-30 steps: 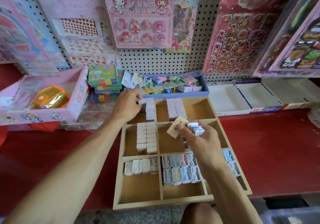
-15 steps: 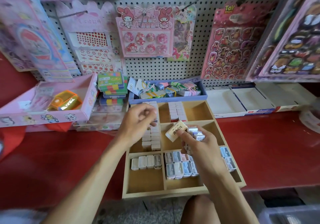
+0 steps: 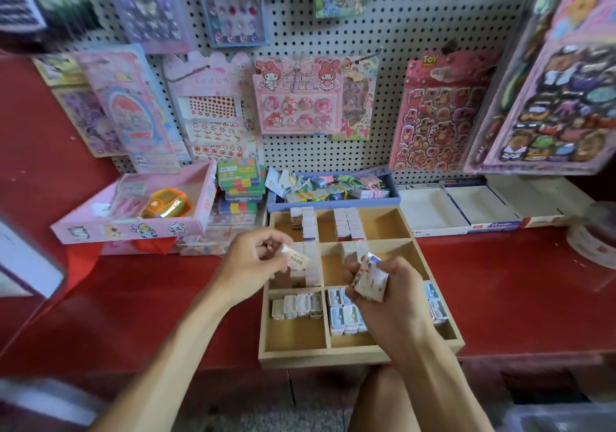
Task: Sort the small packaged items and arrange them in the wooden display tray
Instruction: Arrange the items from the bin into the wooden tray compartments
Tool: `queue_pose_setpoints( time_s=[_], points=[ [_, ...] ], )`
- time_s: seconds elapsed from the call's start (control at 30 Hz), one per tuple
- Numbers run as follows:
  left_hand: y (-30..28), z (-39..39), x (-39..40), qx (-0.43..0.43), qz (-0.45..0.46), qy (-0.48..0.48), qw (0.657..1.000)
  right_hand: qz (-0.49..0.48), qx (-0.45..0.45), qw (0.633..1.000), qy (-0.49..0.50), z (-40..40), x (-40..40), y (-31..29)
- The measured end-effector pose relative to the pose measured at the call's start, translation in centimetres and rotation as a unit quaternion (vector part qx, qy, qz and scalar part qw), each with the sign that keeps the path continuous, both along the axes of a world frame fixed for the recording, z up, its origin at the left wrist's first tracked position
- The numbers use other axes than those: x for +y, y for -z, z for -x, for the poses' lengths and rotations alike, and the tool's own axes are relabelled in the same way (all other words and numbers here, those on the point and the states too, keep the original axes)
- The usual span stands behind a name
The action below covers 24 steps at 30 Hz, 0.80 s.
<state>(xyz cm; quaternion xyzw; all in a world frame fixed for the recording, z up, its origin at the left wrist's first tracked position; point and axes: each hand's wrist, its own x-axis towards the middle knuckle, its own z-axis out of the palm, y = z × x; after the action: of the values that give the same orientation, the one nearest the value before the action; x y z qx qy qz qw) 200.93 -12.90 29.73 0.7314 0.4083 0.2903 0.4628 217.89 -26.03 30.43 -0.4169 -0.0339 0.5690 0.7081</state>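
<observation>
Above the wooden display tray (image 3: pixel 358 353), the left hand (image 3: pixel 255 265) pinches one small packaged item (image 3: pixel 297 259) while the right hand (image 3: pixel 391 285) grips a blurred stack (image 3: pixel 370 276), apparently light, rigid boxes best held by their flat sides.

Low in the centre of the frame a wooden display tray (image 3: pixel 336 355) sits on the red worktop (image 3: pixel 520 285), its compartments holding rows of small white and pale blue packets. Above the tray's left side, the left hand (image 3: pixel 253 265) pinches one small cream packet (image 3: pixel 297 259) between thumb and fingers. To its right, the right hand (image 3: pixel 390 295) curls its grip round a bundle of white packets (image 3: pixel 369 280). A pegboard (image 3: pixel 400 31) hung with sticker sheets fills the upper frame.
</observation>
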Motion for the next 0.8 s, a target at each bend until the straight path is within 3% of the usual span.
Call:
queue_pose_setpoints(
  time_s=[0.17, 0.5, 0.57, 0.8],
  points=[
    [1.2, 1.6, 1.4, 0.114, -0.053, 0.019, 0.992, 0.024, -0.089, 0.995, -0.028, 0.2, -1.3, 0.8],
    [2.2, -1.4, 1.0, 0.246, -0.185, 0.105, 0.946, -0.017, -0.136, 0.99, -0.028, -1.0, -2.7, 1.8],
    [2.6, -1.7, 1.1, 0.268, -0.196, 0.12, 0.936, -0.021, -0.126, 0.991, -0.029, -1.1, -2.7, 1.9],
    [3.5, -2.0, 1.4, 0.246, -0.161, 0.108, 0.95, -0.044, -0.054, 0.997, -0.012, -1.3, -2.3, 2.4]
  ],
)
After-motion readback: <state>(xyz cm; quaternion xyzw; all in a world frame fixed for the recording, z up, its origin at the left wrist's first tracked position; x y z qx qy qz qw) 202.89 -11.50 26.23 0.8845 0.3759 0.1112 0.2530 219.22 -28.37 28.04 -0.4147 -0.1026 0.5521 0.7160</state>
